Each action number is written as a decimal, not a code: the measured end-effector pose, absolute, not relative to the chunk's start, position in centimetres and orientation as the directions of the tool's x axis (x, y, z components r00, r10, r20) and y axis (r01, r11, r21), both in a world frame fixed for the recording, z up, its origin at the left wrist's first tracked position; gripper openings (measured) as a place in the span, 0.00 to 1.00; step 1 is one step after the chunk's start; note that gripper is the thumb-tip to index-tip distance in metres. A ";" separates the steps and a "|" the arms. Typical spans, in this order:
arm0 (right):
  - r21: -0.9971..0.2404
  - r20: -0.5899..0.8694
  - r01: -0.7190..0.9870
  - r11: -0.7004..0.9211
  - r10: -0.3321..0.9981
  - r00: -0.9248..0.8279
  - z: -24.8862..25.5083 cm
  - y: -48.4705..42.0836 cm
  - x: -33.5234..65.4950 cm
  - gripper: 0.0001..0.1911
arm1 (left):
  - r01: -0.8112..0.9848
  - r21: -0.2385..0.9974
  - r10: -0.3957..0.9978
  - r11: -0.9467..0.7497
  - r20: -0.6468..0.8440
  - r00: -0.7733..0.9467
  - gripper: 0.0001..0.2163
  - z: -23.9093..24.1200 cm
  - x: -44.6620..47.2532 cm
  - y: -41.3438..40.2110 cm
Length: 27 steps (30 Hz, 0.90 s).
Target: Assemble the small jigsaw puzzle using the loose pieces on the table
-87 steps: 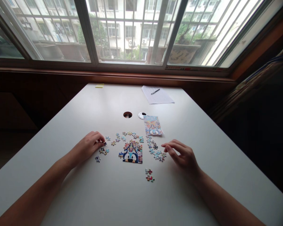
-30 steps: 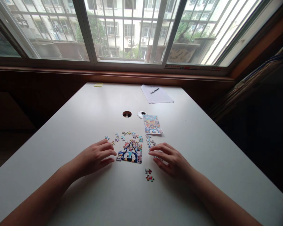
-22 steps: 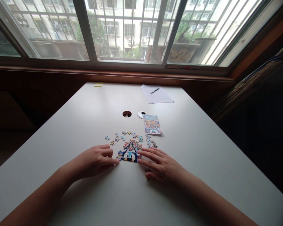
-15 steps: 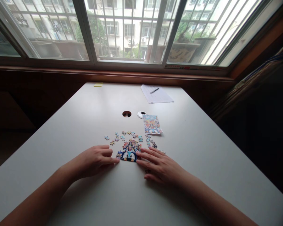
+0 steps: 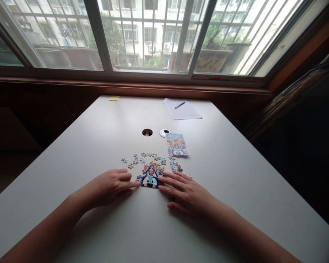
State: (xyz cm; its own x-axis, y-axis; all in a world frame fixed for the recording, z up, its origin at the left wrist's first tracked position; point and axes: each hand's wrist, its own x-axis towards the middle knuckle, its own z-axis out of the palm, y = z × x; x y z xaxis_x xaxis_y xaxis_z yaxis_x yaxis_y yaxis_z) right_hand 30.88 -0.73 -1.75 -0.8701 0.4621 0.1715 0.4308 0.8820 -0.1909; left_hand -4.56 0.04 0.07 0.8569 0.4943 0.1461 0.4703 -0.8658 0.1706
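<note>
A: Entry 1. Hands?

B: Left hand (image 5: 112,186) lies flat on the table (image 5: 98,128), fingers stretched out, tips touching the assembled puzzle block (image 5: 150,178) from its 8 o'clock. Right hand (image 5: 185,191) lies likewise, fingers slightly spread, tips at the block's 4 o'clock edge. Neither pinches anything.

A: Block position?

B: Between the 2 hands. Loose pieces (image 5: 142,157) are scattered at its 11 to 1 o'clock, with the picture card (image 5: 177,144) beyond them at 1 o'clock.

Multicoloured puzzle (image 5: 151,176) with blue cartoon face, white table (image 5: 104,128)
</note>
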 end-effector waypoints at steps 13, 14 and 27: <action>-0.179 0.166 0.440 0.880 0.467 -0.868 -1.7 -0.7 30.9 0.26 | 0.489 0.129 0.503 -0.863 0.114 0.857 0.15 0.1 -4.7 0.1; -0.185 0.169 0.439 0.879 0.469 -0.867 -1.7 -0.7 30.9 0.26 | 0.487 0.124 0.500 -0.865 0.115 0.859 0.15 0.2 -4.6 0.1; -0.215 0.178 0.433 0.876 0.471 -0.864 -1.7 -0.8 30.9 0.26 | 0.487 0.000 0.481 -0.874 0.152 0.864 0.15 0.2 -4.6 0.3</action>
State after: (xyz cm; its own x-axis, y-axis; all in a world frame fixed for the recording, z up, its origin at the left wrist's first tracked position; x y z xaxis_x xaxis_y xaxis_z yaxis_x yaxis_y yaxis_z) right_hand 30.93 -0.76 -1.69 -0.8642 0.4705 0.1782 0.4325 0.8757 -0.2147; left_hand -4.57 0.26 0.17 0.8635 0.4808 0.1523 0.4865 -0.8737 -0.0003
